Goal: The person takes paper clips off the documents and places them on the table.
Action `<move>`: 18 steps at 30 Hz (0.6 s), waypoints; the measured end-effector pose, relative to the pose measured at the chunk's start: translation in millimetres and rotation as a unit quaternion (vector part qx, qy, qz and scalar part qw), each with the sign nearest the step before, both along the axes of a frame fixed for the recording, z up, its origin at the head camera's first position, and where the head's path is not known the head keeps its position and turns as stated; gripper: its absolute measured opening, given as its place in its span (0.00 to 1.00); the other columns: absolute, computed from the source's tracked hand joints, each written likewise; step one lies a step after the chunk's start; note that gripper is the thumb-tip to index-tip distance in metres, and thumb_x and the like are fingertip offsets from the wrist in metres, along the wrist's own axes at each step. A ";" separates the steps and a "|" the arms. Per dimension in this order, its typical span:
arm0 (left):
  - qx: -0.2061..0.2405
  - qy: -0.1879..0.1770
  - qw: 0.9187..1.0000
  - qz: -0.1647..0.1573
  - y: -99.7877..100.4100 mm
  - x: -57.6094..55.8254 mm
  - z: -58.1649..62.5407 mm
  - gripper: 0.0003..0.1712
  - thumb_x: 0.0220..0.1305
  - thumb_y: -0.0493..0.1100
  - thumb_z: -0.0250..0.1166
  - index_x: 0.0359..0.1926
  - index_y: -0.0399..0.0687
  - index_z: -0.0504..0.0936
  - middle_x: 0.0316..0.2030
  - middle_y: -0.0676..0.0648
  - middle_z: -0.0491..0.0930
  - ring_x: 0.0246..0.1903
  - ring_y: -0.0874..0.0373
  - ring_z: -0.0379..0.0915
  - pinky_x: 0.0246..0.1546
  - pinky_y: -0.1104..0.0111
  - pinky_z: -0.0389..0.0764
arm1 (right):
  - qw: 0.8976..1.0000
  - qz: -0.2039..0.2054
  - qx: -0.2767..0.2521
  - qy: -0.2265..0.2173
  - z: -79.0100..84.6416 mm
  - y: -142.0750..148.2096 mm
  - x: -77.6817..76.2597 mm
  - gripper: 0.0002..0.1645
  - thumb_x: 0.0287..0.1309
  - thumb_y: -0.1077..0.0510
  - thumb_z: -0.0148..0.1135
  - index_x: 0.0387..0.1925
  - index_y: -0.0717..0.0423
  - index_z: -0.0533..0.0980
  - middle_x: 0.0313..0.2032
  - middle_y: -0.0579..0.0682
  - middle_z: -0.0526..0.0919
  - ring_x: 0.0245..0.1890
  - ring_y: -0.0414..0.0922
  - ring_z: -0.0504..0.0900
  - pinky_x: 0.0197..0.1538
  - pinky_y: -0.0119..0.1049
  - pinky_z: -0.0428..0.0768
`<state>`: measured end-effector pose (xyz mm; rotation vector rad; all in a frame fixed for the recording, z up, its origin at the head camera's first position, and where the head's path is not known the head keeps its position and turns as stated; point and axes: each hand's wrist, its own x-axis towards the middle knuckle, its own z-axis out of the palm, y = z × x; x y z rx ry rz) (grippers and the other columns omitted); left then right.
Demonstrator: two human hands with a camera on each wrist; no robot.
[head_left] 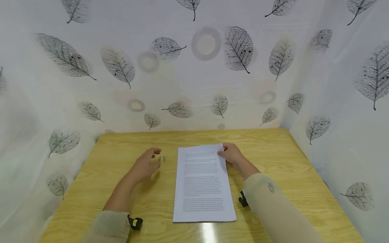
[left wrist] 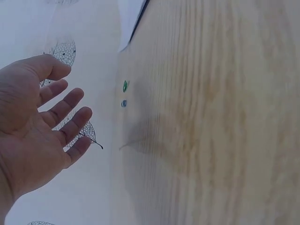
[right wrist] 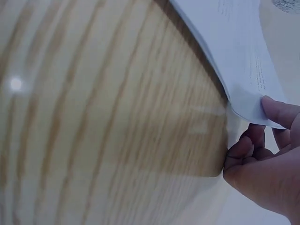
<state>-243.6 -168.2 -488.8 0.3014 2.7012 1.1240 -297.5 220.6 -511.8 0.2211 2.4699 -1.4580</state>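
A stack of printed paper sheets lies on the wooden table, its long sides running away from me. My right hand pinches the far right corner, thumb on top and fingers beneath; the right wrist view shows that corner of the paper lifted and bent. Left of the stack, my left hand hovers with loosely bent, parted fingers and holds nothing. Two small paper clips lie just beyond its fingers, one green paper clip and one bluish striped paper clip.
The wooden table has a leaf-patterned cloth behind it and at both sides. Black straps with small devices are on both wrists, the left device showing a yellow mark. Light glares off the table near the stack's front edge.
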 end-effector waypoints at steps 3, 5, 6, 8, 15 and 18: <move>-0.005 0.005 1.000 -0.009 2.8 6.7 1.8 0.32 0.81 0.45 0.59 0.80 0.43 0.65 0.78 0.37 0.68 0.78 0.34 0.64 0.76 0.37 0.71 | 0.999 0.003 0.040 -0.005 -4.8 1.0 -4.7 0.24 0.73 0.61 0.67 0.67 0.62 0.80 0.60 0.61 0.83 0.50 0.49 0.81 0.48 0.34 0.78; -0.015 0.013 1.000 -0.016 4.1 9.7 3.8 0.32 0.81 0.44 0.59 0.80 0.43 0.65 0.78 0.37 0.68 0.77 0.34 0.64 0.75 0.37 0.71 | 0.998 0.011 0.067 -0.001 -6.1 0.7 -6.8 0.25 0.72 0.60 0.68 0.67 0.62 0.80 0.60 0.62 0.84 0.49 0.50 0.81 0.45 0.34 0.79; -0.022 0.018 0.999 -0.019 4.3 10.8 4.9 0.32 0.81 0.44 0.59 0.80 0.42 0.66 0.78 0.37 0.68 0.77 0.35 0.65 0.75 0.36 0.70 | 0.996 0.019 0.084 0.005 -6.7 0.1 -7.2 0.24 0.72 0.60 0.68 0.66 0.62 0.81 0.60 0.62 0.84 0.47 0.50 0.82 0.42 0.34 0.78; -0.036 0.027 0.999 -0.021 4.4 12.3 7.1 0.32 0.81 0.45 0.59 0.79 0.42 0.67 0.78 0.37 0.69 0.76 0.35 0.66 0.76 0.33 0.65 | 0.992 0.037 0.123 0.017 -8.0 -2.1 -7.8 0.24 0.71 0.60 0.68 0.66 0.62 0.81 0.60 0.62 0.86 0.45 0.50 0.83 0.39 0.33 0.79; -0.082 0.053 0.995 -0.019 7.5 17.5 7.9 0.29 0.80 0.46 0.60 0.77 0.45 0.71 0.78 0.37 0.70 0.77 0.32 0.64 0.76 0.28 0.57 | 0.978 0.063 0.197 0.042 -5.6 -10.4 -6.8 0.33 0.71 0.60 0.68 0.73 0.63 0.71 0.66 0.66 0.82 0.56 0.56 0.85 0.54 0.46 0.85; -0.093 0.063 0.993 -0.019 11.2 19.4 5.7 0.28 0.79 0.46 0.61 0.75 0.46 0.73 0.77 0.36 0.71 0.77 0.30 0.64 0.75 0.27 0.58 | 0.976 0.058 0.206 0.043 -1.8 -11.8 -5.5 0.35 0.70 0.60 0.69 0.74 0.59 0.67 0.61 0.66 0.83 0.51 0.56 0.84 0.49 0.45 0.84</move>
